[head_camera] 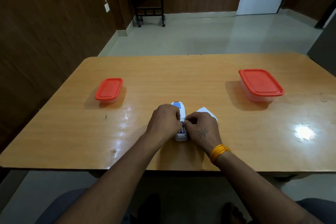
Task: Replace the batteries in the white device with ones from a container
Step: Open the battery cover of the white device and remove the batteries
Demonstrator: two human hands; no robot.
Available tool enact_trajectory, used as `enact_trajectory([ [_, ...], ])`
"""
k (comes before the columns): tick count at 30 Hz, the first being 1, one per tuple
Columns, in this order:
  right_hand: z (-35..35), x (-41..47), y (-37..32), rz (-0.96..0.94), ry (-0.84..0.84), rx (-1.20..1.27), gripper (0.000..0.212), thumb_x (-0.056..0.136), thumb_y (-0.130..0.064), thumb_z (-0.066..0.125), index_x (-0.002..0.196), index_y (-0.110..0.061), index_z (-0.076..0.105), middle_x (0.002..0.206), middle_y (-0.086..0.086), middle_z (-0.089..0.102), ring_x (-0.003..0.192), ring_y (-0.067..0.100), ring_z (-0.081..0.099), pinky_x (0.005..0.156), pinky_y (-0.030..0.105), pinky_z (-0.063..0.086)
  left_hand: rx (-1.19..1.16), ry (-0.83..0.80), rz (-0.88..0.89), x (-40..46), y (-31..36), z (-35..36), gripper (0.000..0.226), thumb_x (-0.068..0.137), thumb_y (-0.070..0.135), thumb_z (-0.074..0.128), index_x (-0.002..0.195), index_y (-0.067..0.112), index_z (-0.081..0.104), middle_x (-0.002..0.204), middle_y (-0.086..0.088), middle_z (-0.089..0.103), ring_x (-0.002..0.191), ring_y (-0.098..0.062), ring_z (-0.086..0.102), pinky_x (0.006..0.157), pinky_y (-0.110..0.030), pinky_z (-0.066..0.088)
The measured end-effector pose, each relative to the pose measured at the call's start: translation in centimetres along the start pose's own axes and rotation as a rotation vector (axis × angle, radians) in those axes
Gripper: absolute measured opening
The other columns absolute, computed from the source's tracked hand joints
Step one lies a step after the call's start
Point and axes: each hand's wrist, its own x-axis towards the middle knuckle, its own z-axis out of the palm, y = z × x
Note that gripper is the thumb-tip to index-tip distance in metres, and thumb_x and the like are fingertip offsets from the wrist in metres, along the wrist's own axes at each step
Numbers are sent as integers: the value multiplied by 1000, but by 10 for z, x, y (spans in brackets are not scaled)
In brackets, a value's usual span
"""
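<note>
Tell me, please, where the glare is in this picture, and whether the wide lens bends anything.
In the head view, the strongest glare is a white spot on the table at the right, with fainter streaks left of the hands. Soft shadows lie under both red-lidded containers. The wide lens bows the table edges and tilts the walls; the white device stays fairly sharp.

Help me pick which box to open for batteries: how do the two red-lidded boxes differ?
The left box looks smaller and shallower; the right box looks larger and deeper. The left box sits left of the white device, the right box sits on the opposite side and farther off. Both have red lids on and clear bases; their contents cannot be made out.
</note>
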Motion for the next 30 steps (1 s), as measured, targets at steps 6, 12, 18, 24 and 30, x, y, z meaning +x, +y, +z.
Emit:
enact_trajectory([
  [6, 1, 2, -1, 0, 2, -10, 19, 88, -15, 70, 102, -14, 83, 93, 1, 80, 87, 16, 68, 76, 25, 49, -154, 4, -81, 1, -3, -5, 21, 80, 3, 56, 84, 13, 75, 95, -4, 75, 95, -27, 68, 73, -31, 50],
  [12, 0, 2, -1, 2, -6, 9, 22, 85, -13, 69, 101, -15, 84, 96, 1, 81, 94, 19, 72, 77, 27, 52, -234, 51, -79, -5, -4, 4, 16, 76, 22, 74, 81, 16, 60, 75, 4, 66, 77, -24, 64, 61, -31, 44],
  [18, -4, 2, 2, -50, 1, -29, 22, 91, -20, 73, 110, -14, 80, 96, 1, 77, 92, 16, 69, 67, 17, 40, -493, 94, -166, -3, -15, -3, 17, 76, 20, 90, 86, 19, 76, 73, 1, 72, 67, -16, 67, 70, -34, 57],
  [24, -19, 3, -1, -433, -75, -382, 36, 92, -32, 72, 125, -18, 70, 123, 1, 64, 107, 24, 63, 80, 34, 46, -98, 32, -42, -7, -15, -7, 28, 87, 19, 78, 115, 18, 82, 113, -5, 79, 107, -23, 72, 85, -29, 54],
  [30, -44, 24, -21, -589, -337, -633, 40, 94, -43, 69, 127, -21, 70, 127, 1, 66, 114, 27, 63, 88, 40, 52, -35, -21, -6, -6, -11, -7, 36, 90, 15, 75, 127, 17, 78, 126, -10, 76, 119, -27, 70, 96, -35, 57],
])
